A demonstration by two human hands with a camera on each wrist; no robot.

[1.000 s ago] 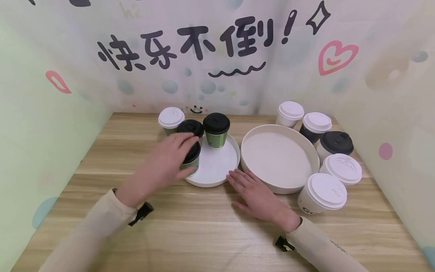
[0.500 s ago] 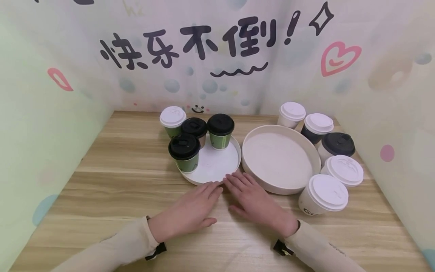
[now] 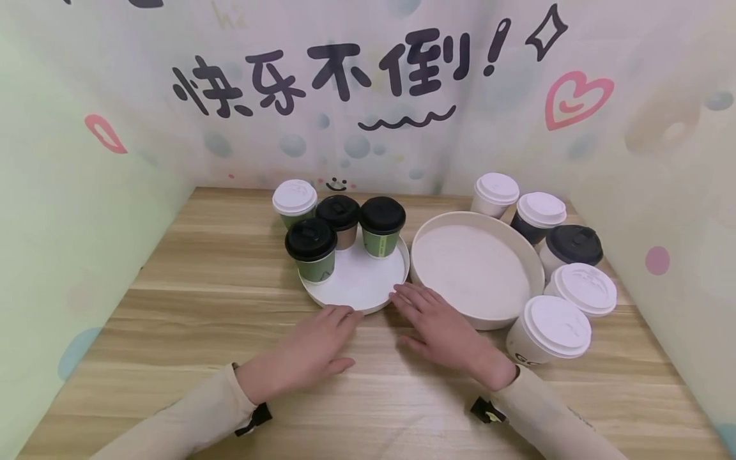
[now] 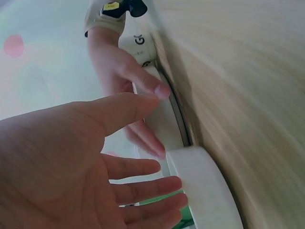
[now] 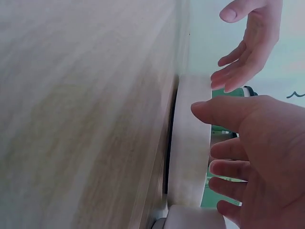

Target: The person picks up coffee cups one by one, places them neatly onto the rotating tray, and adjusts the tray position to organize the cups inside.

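Three black-lidded paper cups stand upright on a round white tray: a green cup (image 3: 314, 252) at left, a brown cup (image 3: 343, 225) at the back and another green cup (image 3: 381, 231) at right. My left hand (image 3: 301, 350), fingers extended, has its fingertips at the front rim of the white tray (image 3: 368, 297). My right hand (image 3: 439, 329) lies with straight fingers at the right front of that rim, beside the cream round tray (image 3: 477, 271). Both wrist views show the palms and loose fingers of the left hand (image 4: 90, 162) and right hand (image 5: 271, 152) holding nothing.
Behind the white tray at left stands a white-lidded green cup (image 3: 294, 203). Several lidded cups, among them a white cup (image 3: 549, 329) and a black-lidded cup (image 3: 572, 249), line the cream tray's right side. A printed cloth backdrop (image 3: 345, 96) closes off the wooden table's far edge.
My left hand came down from the cups to the white tray's front rim, then slid slightly left. The three cups have shifted clockwise round with the tray. My right hand has moved slightly.
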